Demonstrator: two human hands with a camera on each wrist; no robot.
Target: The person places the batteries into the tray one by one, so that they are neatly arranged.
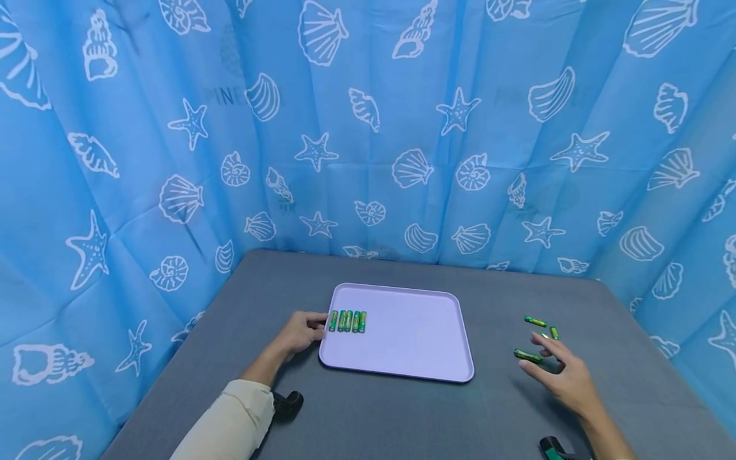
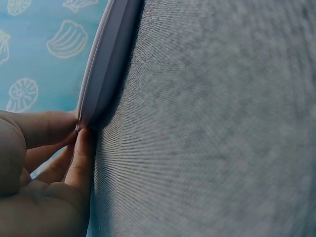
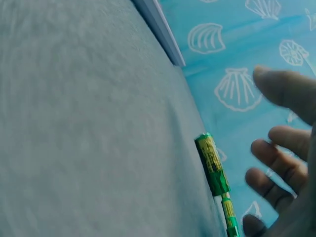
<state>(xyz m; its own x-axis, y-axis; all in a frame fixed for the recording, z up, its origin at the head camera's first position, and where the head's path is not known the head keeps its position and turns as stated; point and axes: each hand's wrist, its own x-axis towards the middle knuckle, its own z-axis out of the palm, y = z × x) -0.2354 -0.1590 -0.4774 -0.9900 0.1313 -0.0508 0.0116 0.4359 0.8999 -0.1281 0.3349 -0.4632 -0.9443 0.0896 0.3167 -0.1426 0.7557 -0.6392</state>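
Observation:
A lilac tray (image 1: 402, 332) lies on the grey table, and my left hand (image 1: 299, 331) is at its left edge. In the left wrist view, thumb and fingers of the left hand (image 2: 49, 163) pinch the tray's rim (image 2: 101, 69). Several green batteries (image 1: 348, 321) stand side by side in a row near the tray's left side. My right hand (image 1: 566, 377) hovers over loose green batteries on the right, its fingers spread and holding nothing. The nearest battery (image 1: 528, 356) lies by the thumb and fingertips. The right wrist view shows a battery (image 3: 212, 165) apart from the fingers.
Other loose batteries (image 1: 535, 321) lie just beyond the right hand. A grey cloth covers the table (image 1: 402, 415). Behind it hangs a blue curtain (image 1: 368, 160) with white shell and starfish prints. Dark wrist devices (image 1: 287, 406) show below both hands.

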